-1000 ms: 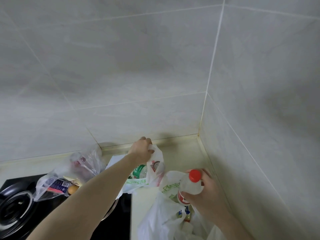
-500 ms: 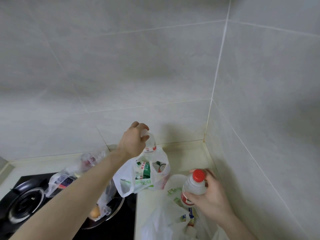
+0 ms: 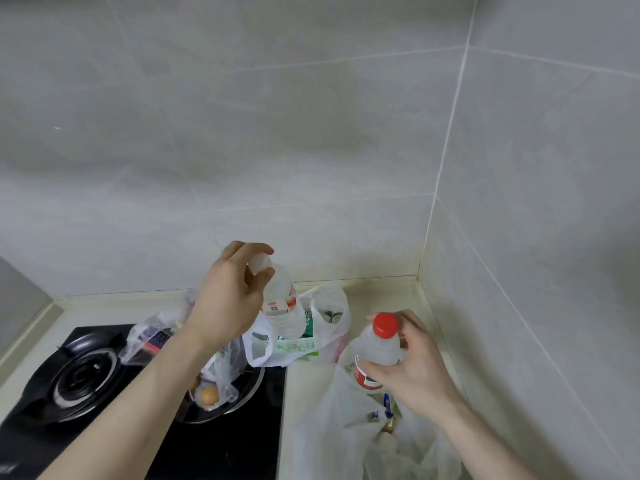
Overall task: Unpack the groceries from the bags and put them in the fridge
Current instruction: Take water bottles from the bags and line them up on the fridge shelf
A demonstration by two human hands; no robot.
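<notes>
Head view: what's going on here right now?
A person is unpacking groceries at a tiled counter corner. The left hand grips a white-capped bottle by its top, above a white plastic bag. The right hand holds a red-capped bottle over another bag. A clear bag with an egg lies on the gas stove.

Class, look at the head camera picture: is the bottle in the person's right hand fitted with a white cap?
No. The bottle gripped by the right hand carries a red cap; the white-capped bottle is in the left hand.
</notes>
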